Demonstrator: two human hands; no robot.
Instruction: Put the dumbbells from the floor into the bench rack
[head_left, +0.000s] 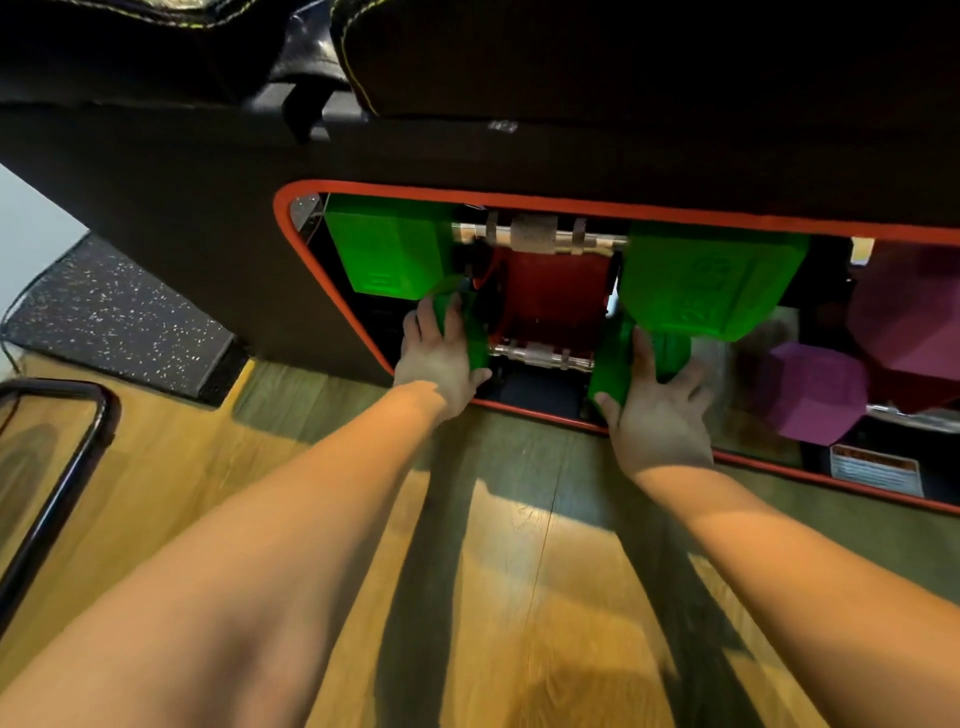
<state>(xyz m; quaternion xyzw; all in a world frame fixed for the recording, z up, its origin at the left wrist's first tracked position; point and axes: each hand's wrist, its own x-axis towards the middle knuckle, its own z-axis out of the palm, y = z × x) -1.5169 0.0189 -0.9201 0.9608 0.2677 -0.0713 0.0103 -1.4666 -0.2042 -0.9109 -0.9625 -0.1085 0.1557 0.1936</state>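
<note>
A small green dumbbell lies across the front of the bench rack opening, which has an orange rim. My left hand grips its left head, fingers over the top and thumb below. My right hand cups its right head, with the thumb on the left side and the fingers spread over it. A larger green dumbbell rests higher and further back in the rack, its chrome handle above a red panel.
A purple dumbbell sits in the right part of the rack beside a warning label. The black padded bench overhangs the opening. Wooden floor lies below, with a speckled rubber mat and a black metal tube frame at left.
</note>
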